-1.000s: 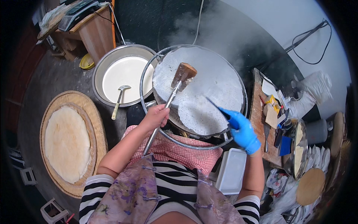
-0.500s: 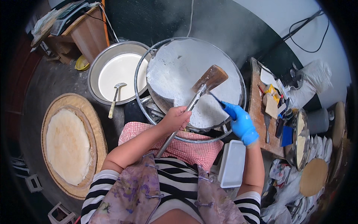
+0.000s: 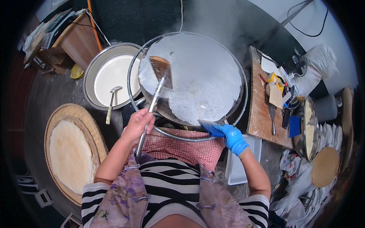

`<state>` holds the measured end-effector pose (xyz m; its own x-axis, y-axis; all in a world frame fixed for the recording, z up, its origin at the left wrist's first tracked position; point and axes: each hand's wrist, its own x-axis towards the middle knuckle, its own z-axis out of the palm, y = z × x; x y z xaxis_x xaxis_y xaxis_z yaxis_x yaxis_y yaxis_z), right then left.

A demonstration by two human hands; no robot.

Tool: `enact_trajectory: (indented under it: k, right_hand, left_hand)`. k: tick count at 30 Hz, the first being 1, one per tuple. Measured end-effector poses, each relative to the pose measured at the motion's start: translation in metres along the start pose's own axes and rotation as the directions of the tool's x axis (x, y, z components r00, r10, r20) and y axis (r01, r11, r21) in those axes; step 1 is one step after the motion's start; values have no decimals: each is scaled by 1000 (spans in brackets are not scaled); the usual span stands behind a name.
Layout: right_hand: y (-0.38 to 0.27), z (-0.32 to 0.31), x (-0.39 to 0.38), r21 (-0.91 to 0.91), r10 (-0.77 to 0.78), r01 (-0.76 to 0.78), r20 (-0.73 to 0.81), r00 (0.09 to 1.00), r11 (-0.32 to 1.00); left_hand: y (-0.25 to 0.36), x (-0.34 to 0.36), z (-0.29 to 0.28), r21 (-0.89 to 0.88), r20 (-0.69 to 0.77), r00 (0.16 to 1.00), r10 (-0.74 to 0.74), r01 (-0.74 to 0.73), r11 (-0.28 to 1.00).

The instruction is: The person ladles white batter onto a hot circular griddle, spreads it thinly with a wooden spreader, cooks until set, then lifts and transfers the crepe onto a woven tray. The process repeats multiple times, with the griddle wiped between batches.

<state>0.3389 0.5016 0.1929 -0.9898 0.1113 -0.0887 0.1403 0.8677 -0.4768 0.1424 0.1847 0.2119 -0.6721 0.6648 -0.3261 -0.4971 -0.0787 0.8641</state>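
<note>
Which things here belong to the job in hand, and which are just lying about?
Job: left hand with wooden-bladed paddle; gloved right hand with blue scraper; griddle; probably pot of white liquid, ladle.

Apparently lying about: yellow bowl, metal spatula, plastic bag.

Seen through the left of 2 wide fisheye cameras worn on the head, upright and unmirrored. Tilted steeply downward, past the black-and-white striped cloth top at the lower edge, and facing the round dark metal griddle just above the middle. Near enough to frame the bare left hand and the blue-gloved right hand; wide enough to span from the round tan woven tray to the rectangular brown wooden board. Curved and darkened toward the rim.
</note>
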Motion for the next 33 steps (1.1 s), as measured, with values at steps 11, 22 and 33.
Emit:
enact_trajectory:
  k: [11,22,33]
  right_hand:
    - [-3,6,59,-97,-47,41,-54,997,994]
    - [-20,-26,20,-33,-129,137,173,976,990]
    - [-48,-55,213,31,50,-50,-12,999,998]
  left_hand:
    - [-7,4,-16,-254,-260,961,96,-164,953]
    - [-6,-7,-91,-331,-482,852,204,-392,858]
    - [-12,-11,-132,-219,-664,710,235,-486,846]
